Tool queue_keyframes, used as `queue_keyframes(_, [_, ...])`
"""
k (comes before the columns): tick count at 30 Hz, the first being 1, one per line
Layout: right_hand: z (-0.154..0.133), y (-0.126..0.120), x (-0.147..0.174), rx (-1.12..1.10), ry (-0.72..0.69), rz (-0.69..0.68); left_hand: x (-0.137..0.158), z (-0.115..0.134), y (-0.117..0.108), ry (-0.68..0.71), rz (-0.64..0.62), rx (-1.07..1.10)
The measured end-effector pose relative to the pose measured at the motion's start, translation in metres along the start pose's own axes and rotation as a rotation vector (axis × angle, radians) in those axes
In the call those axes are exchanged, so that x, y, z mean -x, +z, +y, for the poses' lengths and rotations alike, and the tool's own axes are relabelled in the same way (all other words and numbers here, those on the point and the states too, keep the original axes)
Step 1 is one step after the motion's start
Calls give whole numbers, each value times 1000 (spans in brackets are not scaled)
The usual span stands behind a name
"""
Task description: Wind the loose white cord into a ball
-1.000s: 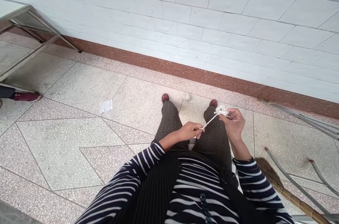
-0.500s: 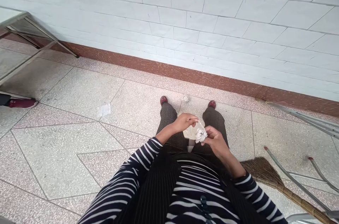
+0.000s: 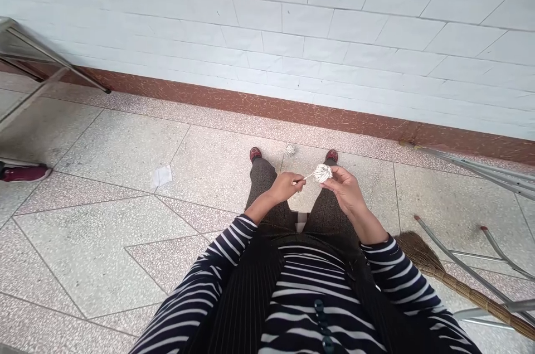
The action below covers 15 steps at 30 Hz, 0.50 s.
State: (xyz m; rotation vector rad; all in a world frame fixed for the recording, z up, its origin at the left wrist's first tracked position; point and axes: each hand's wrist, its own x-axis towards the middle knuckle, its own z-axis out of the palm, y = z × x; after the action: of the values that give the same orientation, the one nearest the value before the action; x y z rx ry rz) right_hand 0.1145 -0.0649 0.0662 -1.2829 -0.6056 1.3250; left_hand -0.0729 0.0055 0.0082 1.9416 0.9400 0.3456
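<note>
A small ball of white cord (image 3: 323,173) is held in the fingers of my right hand (image 3: 346,189), in front of my knees. From the ball a short length of the cord (image 3: 309,176) runs to the left. My left hand (image 3: 287,186) pinches that strand, its fingers closed and a little apart from the ball. On the floor between my shoes lies another round whitish ball (image 3: 290,149), untouched by either hand.
A straw broom (image 3: 447,276) lies at my right beside metal tube legs (image 3: 451,258). A white paper piece (image 3: 162,176) is on the floor to the left. The tiled wall (image 3: 288,25) rises ahead. At far left are a metal-framed table (image 3: 62,61) and another person's red shoe (image 3: 25,173).
My right hand has raised the ball of cord forward and turned it. My left hand has drawn slightly back, and the strand between the hands now runs nearly level.
</note>
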Motion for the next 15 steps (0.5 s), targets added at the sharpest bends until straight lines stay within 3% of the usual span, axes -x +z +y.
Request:
queue_keyframes(5, [21, -13, -37, 174, -192, 160, 23, 14, 18, -100, -87, 141])
queue_keyframes(10, [45, -21, -52, 334, -235, 224, 25, 29, 1, -52, -124, 44])
queue_keyframes(12, [39, -20, -49, 309, -275, 247, 22, 29, -7, -46, -141, 40])
queue_keyframes(15, [5, -16, -39, 80, -363, 322, 16, 22, -10, -50, -191, 100])
